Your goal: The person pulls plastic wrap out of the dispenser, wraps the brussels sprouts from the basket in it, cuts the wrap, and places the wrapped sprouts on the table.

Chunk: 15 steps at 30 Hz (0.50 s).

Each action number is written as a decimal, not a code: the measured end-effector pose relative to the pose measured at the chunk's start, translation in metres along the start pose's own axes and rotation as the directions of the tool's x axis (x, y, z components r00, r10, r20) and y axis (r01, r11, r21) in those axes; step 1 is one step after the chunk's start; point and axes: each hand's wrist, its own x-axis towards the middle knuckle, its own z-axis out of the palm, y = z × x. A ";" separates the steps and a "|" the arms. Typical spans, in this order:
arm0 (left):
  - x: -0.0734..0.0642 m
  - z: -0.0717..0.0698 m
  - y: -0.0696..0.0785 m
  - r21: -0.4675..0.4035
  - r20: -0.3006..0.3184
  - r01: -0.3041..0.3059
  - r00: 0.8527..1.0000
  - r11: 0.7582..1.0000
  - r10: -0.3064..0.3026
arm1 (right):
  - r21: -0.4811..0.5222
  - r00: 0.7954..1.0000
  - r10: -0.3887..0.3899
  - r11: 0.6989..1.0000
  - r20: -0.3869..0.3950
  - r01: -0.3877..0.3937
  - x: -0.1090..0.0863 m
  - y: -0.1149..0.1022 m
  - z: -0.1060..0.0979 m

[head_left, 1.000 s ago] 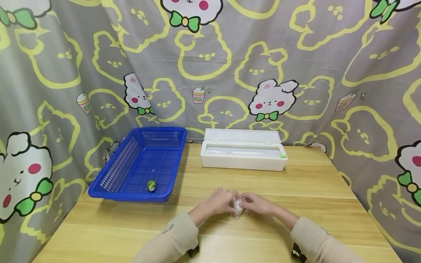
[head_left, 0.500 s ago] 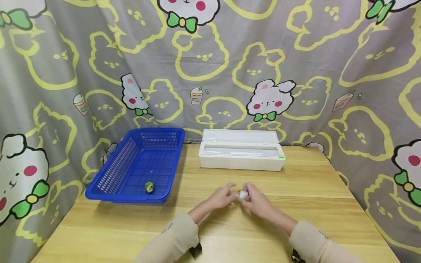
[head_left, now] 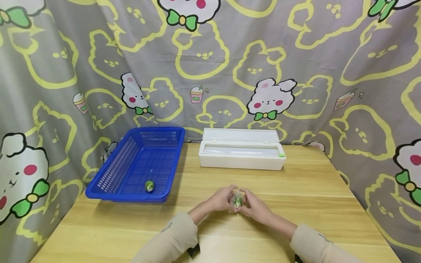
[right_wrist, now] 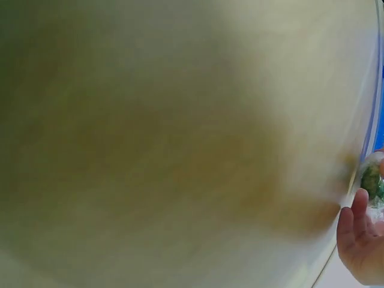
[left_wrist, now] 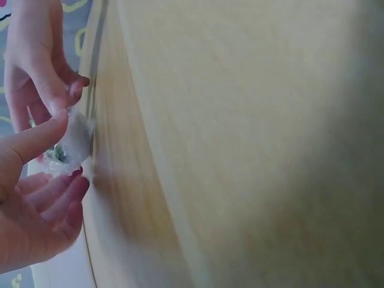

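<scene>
Between both hands is a small green ball like a Brussels sprout point(head_left: 237, 201), covered in crinkled clear cling film that bunches up at its top. My left hand point(head_left: 223, 199) pinches it from the left with thumb and fingers. From the right, the thumb and fingers of my right hand point(head_left: 254, 206) hold its other side. In the left wrist view, the film point(left_wrist: 75, 138) shows whitish between the fingers, with the thumbs near each other. The right wrist view catches the wrapped sprout point(right_wrist: 371, 180) at its edge, partly cut off.
At the left stands a blue plastic basket point(head_left: 138, 160) with a similar green ball point(head_left: 149, 186) near its front corner. A white cling film dispenser point(head_left: 241, 162) with its lid raised sits at the back of the wooden table point(head_left: 312, 226). A patterned curtain point(head_left: 210, 40) hangs behind.
The wrapped ball has been turned between the fingers, so its green side now faces the head camera. Both hands have come together around it; the left had loosened half a second ago.
</scene>
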 end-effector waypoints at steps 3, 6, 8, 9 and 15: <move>-0.002 0.000 0.001 0.075 0.000 0.012 1.000 0.997 -0.012 | -0.036 0.999 0.031 0.999 -0.019 -0.032 0.002 0.000 0.002; -0.003 -0.001 0.001 0.132 -0.010 0.013 1.000 0.991 -0.012 | -0.045 0.998 0.061 0.997 -0.025 -0.062 0.005 -0.003 0.004; -0.005 -0.003 0.002 0.161 -0.027 0.006 1.000 0.987 -0.002 | -0.053 0.997 0.077 0.995 -0.022 -0.078 0.007 -0.006 0.004; -0.005 -0.004 0.002 0.169 -0.036 0.002 0.999 0.986 0.004 | -0.060 0.996 0.085 0.994 -0.021 -0.086 0.008 -0.008 0.005; -0.005 -0.008 0.001 0.192 -0.051 -0.023 0.998 0.981 0.034 | -0.092 0.992 0.124 0.988 -0.037 -0.127 0.015 -0.014 0.008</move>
